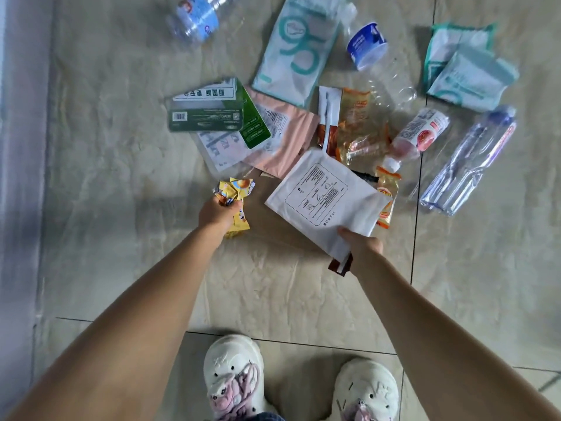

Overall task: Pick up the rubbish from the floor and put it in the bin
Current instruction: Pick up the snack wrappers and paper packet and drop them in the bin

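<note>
Plastic bottles [467,165] ring the litter; left hand [217,212] grips yellow wrapper [235,192]; right hand [361,244] white bag [326,197].

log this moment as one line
left hand: holds yellow wrappers | right hand: grips white mailer bag | floor: bottles, packets remain | bin: not in view

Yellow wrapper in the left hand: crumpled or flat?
Crumpled. The yellow wrapper bunches in creased folds inside the left hand.
</note>
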### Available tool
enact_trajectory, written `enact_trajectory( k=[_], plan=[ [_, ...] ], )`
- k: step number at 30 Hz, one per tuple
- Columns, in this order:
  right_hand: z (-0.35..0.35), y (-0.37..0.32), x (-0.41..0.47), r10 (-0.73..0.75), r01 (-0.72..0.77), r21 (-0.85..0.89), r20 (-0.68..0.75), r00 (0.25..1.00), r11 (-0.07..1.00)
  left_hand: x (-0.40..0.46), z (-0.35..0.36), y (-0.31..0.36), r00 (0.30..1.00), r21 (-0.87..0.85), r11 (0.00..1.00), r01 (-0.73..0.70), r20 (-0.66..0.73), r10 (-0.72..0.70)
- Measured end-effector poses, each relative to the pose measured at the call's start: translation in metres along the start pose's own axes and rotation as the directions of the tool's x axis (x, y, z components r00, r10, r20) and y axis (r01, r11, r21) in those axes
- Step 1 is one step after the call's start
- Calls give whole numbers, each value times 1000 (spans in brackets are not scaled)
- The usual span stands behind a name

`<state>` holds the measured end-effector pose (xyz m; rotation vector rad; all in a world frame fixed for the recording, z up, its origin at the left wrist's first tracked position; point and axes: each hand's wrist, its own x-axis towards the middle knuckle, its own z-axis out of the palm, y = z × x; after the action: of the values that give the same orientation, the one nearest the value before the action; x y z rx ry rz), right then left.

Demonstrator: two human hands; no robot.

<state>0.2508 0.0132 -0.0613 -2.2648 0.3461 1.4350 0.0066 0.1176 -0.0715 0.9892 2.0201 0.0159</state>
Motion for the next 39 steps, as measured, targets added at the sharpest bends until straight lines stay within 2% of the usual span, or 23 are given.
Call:
enact_trajectory(
  k=[2,4,8,12,18,24,30,36,39],
  plan=[
    [-6,3,-3,25,-25,-20,34,999,999,-3,-4,-4,999,-65,998,10,54,-6],
    [-17,6,-10,47,-45,-27,75,996,999,-12,-11,-7,985,-154,985,74,168,-48],
    [-38,6,-37,-30,32,-10,150,988,999,-38,-36,-3,878,-174,947,271,449,-169],
    [-58,-11,-79,-80,61,85,247,966,995,-63,-64,20,850,-196,929,314,494,-183],
    [-86,-71,-158,-191,144,200,245,950,969,-108,-127,90,836,-219,929,300,530,-145],
    [-114,-156,-244,-263,207,277,185,947,938,-149,-202,193,918,-327,943,58,389,78],
    [-150,-243,-311,-345,270,431,105,933,861,-180,-265,296,949,-450,880,-150,185,256],
    [-166,-338,-330,-414,336,457,79,907,824,-180,-289,392,946,-413,857,-308,-36,323],
    [-162,-389,-326,-432,348,450,97,897,823,-169,-288,433,927,-329,868,-372,-174,332]
  ],
)
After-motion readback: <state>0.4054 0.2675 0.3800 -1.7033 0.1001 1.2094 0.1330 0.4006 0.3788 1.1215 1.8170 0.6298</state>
